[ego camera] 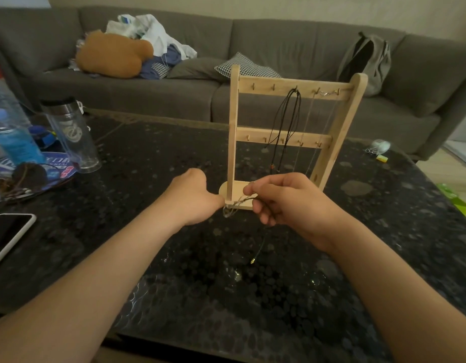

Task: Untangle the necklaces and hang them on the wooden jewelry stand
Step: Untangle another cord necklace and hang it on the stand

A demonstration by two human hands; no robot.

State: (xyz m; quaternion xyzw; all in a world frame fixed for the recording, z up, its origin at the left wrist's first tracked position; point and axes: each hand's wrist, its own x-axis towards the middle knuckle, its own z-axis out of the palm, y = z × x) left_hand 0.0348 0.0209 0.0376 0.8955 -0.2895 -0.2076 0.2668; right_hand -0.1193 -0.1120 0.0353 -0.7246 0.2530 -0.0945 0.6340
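Two hands work one knot, so the untangling step is underway: the left hand and right hand, fingers closed, pinch a tangled necklace just before the wooden jewelry stand (some cords already hang there). Next likely needs gentle teasing apart, then hooking.

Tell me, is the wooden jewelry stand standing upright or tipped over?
Upright. The wooden jewelry stand rests on its base on the table, posts rising, and the black cord necklace hangs straight down from a top hook.
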